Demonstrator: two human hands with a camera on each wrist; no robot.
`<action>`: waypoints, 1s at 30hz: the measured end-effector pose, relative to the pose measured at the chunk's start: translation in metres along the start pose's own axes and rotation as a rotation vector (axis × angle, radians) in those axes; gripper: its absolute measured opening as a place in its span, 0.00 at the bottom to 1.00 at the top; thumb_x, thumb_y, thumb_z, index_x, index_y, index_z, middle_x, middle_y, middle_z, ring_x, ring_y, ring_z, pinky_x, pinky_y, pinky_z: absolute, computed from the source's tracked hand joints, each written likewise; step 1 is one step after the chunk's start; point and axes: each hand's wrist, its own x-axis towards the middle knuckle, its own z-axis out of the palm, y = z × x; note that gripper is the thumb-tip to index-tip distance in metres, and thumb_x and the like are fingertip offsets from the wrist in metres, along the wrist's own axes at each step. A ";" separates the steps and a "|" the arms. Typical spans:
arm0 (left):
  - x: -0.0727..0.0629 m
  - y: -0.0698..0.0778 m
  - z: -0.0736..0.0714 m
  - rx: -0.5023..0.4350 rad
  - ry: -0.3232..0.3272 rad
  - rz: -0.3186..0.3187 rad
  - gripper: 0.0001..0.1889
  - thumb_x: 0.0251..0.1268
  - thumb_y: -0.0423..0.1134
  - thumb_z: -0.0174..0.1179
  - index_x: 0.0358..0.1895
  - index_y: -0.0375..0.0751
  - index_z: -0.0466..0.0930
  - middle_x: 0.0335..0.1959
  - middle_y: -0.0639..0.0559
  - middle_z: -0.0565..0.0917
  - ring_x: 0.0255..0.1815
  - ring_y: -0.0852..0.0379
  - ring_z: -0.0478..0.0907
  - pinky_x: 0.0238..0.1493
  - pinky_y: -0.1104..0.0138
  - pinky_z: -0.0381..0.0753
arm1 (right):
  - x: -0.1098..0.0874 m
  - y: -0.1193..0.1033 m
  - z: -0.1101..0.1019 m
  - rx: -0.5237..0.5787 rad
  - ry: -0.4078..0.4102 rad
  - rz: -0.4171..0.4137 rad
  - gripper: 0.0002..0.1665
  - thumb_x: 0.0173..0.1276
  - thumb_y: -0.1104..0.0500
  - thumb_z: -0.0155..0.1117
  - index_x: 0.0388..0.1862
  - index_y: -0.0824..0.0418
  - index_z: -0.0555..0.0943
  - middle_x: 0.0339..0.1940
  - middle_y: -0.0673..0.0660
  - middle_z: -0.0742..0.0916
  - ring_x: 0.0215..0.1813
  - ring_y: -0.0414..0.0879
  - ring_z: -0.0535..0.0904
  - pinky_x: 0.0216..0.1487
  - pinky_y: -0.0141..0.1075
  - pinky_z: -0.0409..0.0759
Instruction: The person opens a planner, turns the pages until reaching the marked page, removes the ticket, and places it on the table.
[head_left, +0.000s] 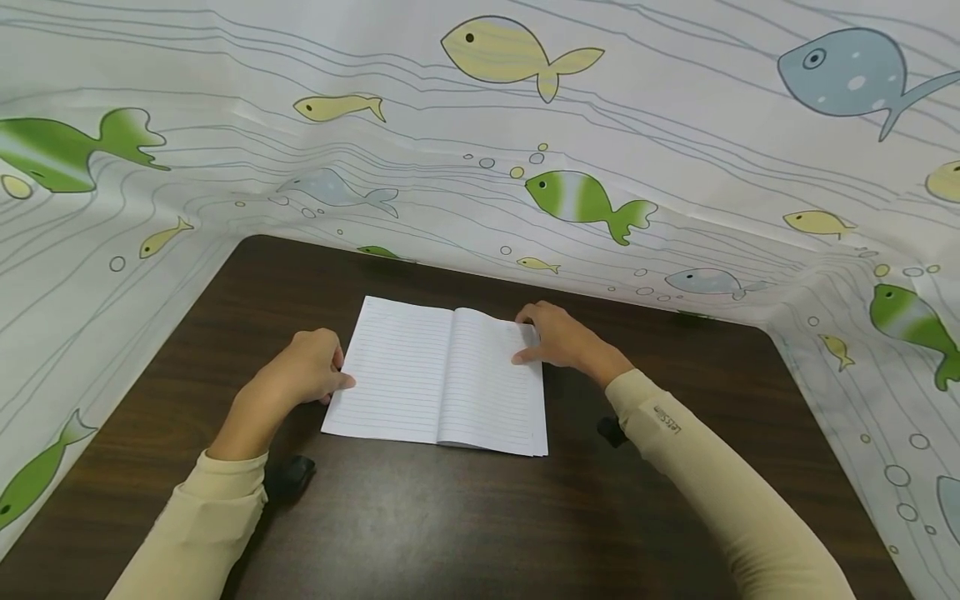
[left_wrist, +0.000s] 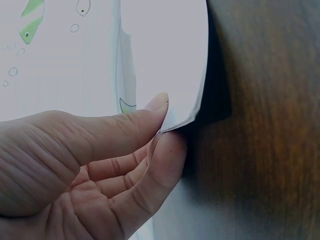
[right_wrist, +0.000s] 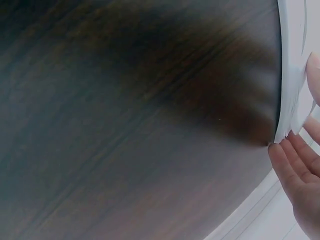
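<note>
An open notebook [head_left: 397, 375] with ruled white pages lies on the dark table, its centre fold running up and down. My left hand [head_left: 300, 371] pinches the notebook's left edge, thumb on top of the page. In the left wrist view, the thumb and index finger of that hand [left_wrist: 115, 165] meet at the corner of the white sheets [left_wrist: 170, 60]. At the upper right edge, my right hand [head_left: 566, 340] holds the pages, thumb over the paper. The right wrist view shows its fingers [right_wrist: 295, 160] against the edge of the page stack [right_wrist: 291, 75].
A dark brown wooden table [head_left: 450, 525] with rounded far corners extends around the notebook. White sheeting [head_left: 420, 183] printed with fish hangs at the back and both sides. Dark wrist cameras [head_left: 288, 477] sit under both beige sleeves [head_left: 705, 458].
</note>
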 end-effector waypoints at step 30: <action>-0.001 -0.001 0.001 0.009 0.012 0.003 0.12 0.71 0.31 0.69 0.42 0.24 0.77 0.33 0.36 0.84 0.26 0.53 0.86 0.31 0.61 0.79 | -0.002 -0.011 -0.020 0.085 0.076 -0.087 0.17 0.74 0.61 0.74 0.58 0.66 0.85 0.41 0.60 0.90 0.39 0.48 0.83 0.44 0.41 0.82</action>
